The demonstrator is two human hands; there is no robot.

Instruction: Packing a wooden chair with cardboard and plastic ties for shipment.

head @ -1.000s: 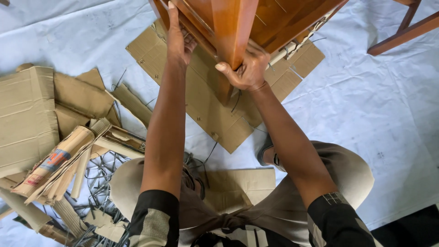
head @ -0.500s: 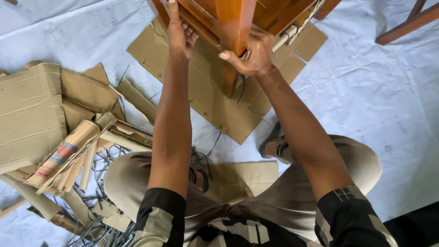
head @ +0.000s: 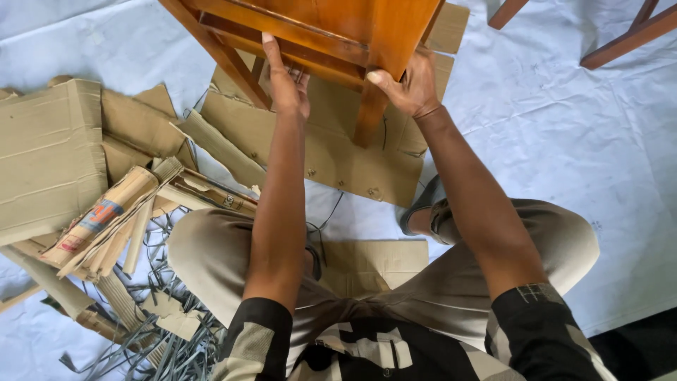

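Chair frame has swung up since earlier, legs now showing. Left hand grips the rail, right hand clamps the corner post, above the flattened cardboard. Risk: the grip slips and a leg drops onto the person's foot.

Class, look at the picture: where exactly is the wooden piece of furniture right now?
The wooden furniture is at the top centre of the head view, gripped by the left hand and right hand, above the flat cardboard sheet.
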